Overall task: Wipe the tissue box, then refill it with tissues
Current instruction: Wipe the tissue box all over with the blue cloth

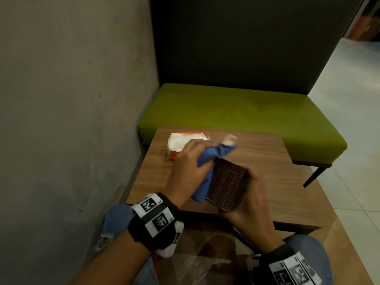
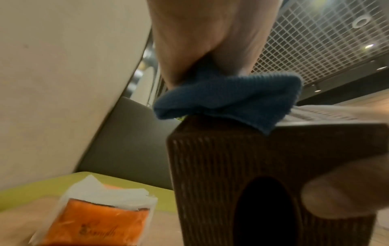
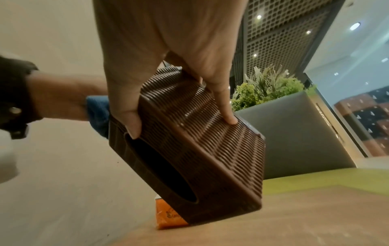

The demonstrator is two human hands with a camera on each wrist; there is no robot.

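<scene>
right now the right hand (image 1: 249,199) clasps the box (image 1: 227,185) off the table (image 1: 267,159), thumb at its oval slot and fingers across the ribbed side. just left of that grip, touching the box's upper edge, the left hand (image 1: 186,171) bunches the cloth (image 1: 207,161). beyond both lies the tissue pack (image 1: 181,144), nearer the left hand. only the wrist views show the slot, apparently empty; the head view alone shows the pack's distance.
</scene>
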